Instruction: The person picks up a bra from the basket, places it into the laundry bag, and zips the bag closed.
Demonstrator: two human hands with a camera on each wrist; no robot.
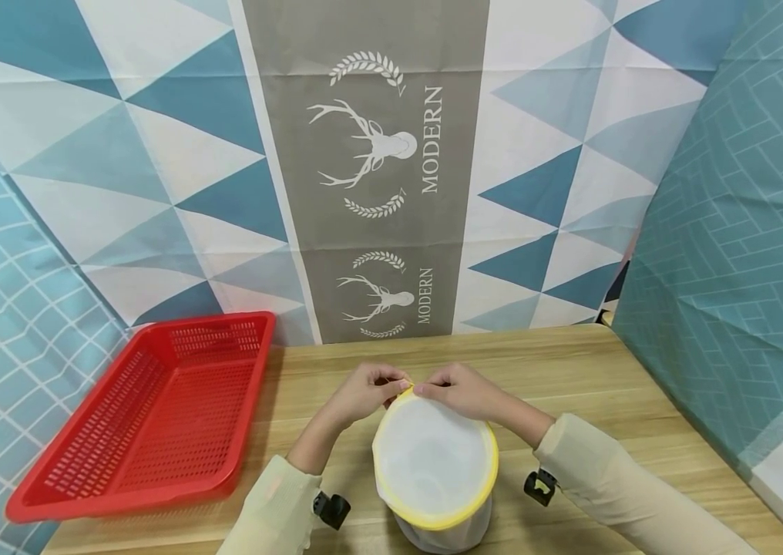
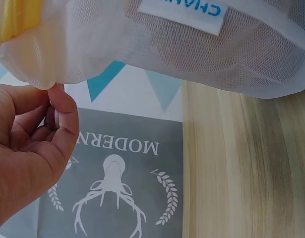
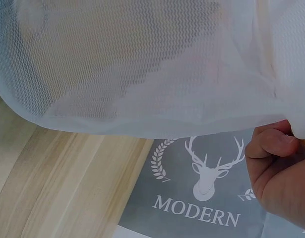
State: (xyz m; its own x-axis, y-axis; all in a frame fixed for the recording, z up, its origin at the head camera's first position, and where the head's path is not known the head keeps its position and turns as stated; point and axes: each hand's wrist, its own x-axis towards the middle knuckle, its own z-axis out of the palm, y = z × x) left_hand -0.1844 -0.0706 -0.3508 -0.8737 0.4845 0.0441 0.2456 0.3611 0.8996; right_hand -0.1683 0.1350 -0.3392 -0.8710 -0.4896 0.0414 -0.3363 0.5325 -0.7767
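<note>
A round white mesh laundry bag (image 1: 433, 459) with a yellow rim stands upright on the wooden table. At the far edge of its top, my left hand (image 1: 368, 395) pinches the yellow edging between thumb and finger. Right beside it, my right hand (image 1: 464, 391) pinches the same edge, the two thumbs nearly meeting. In the left wrist view, the left hand (image 2: 35, 134) grips the mesh edge, and a white label (image 2: 184, 12) with blue letters shows on the bag. In the right wrist view, the right hand (image 3: 281, 168) has curled fingers at the bag's edge, partly out of frame.
A red plastic basket (image 1: 242, 408) with perforated walls sits on the left of the wooden table (image 1: 544, 362). Patterned cloths with triangles and a grey deer panel (image 1: 371, 92) hang behind the table. Teal cloth hangs on the right side.
</note>
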